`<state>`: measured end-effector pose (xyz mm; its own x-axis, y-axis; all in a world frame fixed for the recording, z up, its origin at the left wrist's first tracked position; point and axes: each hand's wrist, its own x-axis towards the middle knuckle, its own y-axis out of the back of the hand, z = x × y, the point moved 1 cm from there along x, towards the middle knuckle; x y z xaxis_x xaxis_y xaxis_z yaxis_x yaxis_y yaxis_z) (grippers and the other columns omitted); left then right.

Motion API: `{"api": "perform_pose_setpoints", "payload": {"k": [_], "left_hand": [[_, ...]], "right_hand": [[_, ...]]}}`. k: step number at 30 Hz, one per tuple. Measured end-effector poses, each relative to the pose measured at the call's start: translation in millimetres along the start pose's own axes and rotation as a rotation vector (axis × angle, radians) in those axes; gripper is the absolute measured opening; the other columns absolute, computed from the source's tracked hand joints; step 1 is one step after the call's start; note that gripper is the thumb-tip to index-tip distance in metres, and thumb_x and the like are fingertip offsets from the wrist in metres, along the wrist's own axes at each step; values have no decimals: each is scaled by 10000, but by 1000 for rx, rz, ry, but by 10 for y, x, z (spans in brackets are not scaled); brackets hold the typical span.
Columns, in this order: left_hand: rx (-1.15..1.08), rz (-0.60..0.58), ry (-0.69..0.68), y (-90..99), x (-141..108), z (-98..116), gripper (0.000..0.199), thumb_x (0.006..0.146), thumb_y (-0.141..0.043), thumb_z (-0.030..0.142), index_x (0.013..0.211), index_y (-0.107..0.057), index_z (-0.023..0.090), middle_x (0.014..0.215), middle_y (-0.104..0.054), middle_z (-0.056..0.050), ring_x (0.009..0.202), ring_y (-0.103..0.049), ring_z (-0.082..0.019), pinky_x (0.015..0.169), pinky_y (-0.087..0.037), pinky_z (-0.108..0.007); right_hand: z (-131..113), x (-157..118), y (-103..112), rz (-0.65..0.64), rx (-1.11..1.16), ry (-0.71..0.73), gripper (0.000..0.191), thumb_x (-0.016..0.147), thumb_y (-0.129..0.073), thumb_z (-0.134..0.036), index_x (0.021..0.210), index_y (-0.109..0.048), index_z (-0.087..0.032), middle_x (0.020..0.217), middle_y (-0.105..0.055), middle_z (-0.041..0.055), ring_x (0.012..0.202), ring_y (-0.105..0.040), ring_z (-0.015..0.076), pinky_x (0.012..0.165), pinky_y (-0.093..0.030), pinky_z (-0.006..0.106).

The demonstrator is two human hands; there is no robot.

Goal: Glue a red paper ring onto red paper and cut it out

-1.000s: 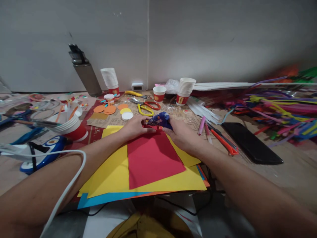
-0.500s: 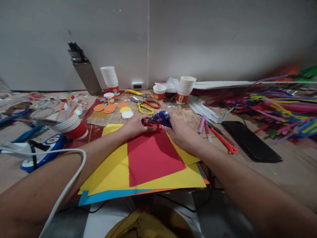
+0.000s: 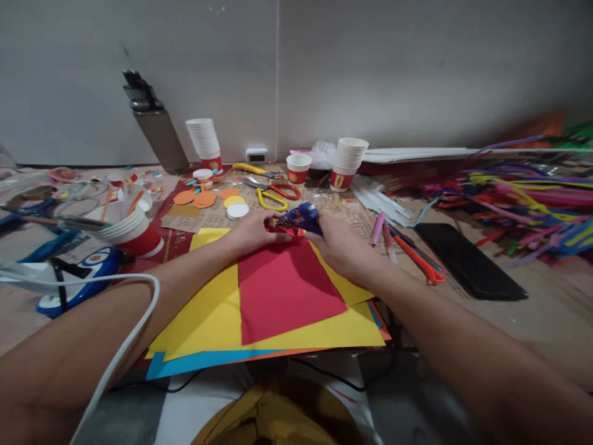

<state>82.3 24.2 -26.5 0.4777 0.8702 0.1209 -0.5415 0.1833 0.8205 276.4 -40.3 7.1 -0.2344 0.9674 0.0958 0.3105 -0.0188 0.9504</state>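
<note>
My right hand [image 3: 340, 244] is closed around a dark blue glue gun [image 3: 300, 216] with pale lettering. Its front points left, close to the fingertips of my left hand [image 3: 257, 232]. That hand is closed at the far edge of a red sheet of paper [image 3: 290, 290], where a bit of red shows between thumb and fingers; the exact grip is partly hidden. Beneath the red sheet lie yellow sheets [image 3: 204, 315], with blue and orange paper poking out below them. Just beyond my left hand sits a white round lid [image 3: 238, 211].
Orange discs [image 3: 204, 199], pliers [image 3: 272, 199] and stacked paper cups [image 3: 349, 162] stand farther back. A phone [image 3: 467, 259] and pipe cleaners [image 3: 532, 216] lie right. On the left are a cup with tools [image 3: 143, 238] and a white cable [image 3: 155, 296] over my forearm.
The view has shifted slightly. Both hands stay at the far edge of the red paper, and the glue gun has turned only a little.
</note>
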Motion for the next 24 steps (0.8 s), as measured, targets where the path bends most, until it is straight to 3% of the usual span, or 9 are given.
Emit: {"api": "perform_pose_setpoints", "payload": {"k": [14, 24], "left_hand": [[-26, 10, -21, -15, 14, -37, 453, 726, -714, 553, 1010, -703, 200, 833, -615, -22, 760, -543, -174, 655, -366, -277], [-20, 13, 3, -15, 11, -41, 522, 713, -708, 598, 1030, -697, 184, 869, -631, -35, 786, -549, -187, 671, -377, -286]], "right_hand": [[-64, -9, -17, -3, -4, 21, 244, 951, -491, -285, 1145, -551, -149, 1044, -698, 142, 912, -646, 272, 671, -388, 314], [7, -11, 11, -9, 57, 28, 236, 948, -491, -312, 1104, -560, -149, 1030, -691, 145, 904, -637, 272, 673, -403, 308]]}}
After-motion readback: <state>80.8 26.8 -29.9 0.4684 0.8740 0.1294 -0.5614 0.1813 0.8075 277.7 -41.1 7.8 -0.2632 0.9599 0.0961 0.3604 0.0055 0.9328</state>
